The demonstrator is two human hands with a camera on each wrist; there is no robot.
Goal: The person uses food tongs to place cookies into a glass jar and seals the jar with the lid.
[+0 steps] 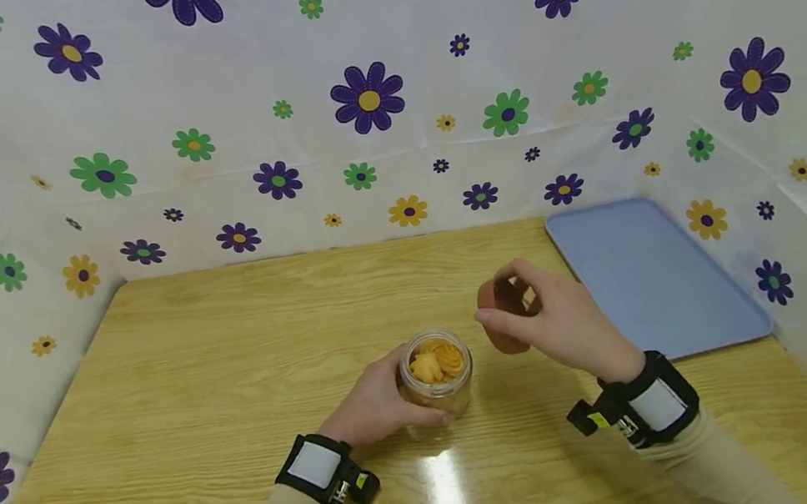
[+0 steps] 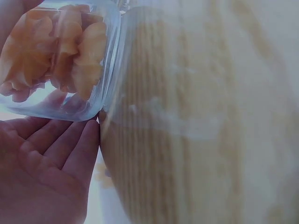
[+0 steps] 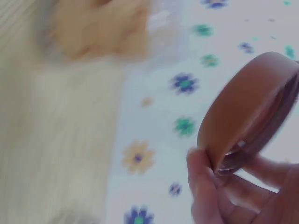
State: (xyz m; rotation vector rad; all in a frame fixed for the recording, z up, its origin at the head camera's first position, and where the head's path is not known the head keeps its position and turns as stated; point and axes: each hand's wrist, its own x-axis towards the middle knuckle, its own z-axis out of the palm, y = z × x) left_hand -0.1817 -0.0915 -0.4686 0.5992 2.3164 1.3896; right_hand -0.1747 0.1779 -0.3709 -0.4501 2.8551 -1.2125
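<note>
A clear jar [image 1: 458,401] stands on the table at centre, its mouth uncovered. Inside it are several golden, ridged cookies [image 1: 438,362], which also show through the jar wall in the left wrist view. My left hand [image 1: 371,403] grips the jar from its left side, thumb along the near side. To the right of the jar and a little farther back, my right hand [image 1: 567,324] holds a brown round lid [image 1: 502,332] by its edge between thumb and fingers. The lid [image 3: 243,112] is tipped up on its side, its hollow underside partly visible in the right wrist view.
A blue tray [image 1: 649,281] lies at the back right of the wooden table [image 1: 234,348], beyond my right hand. A white cloth [image 1: 406,25] printed with flowers surrounds the table at the back and both sides.
</note>
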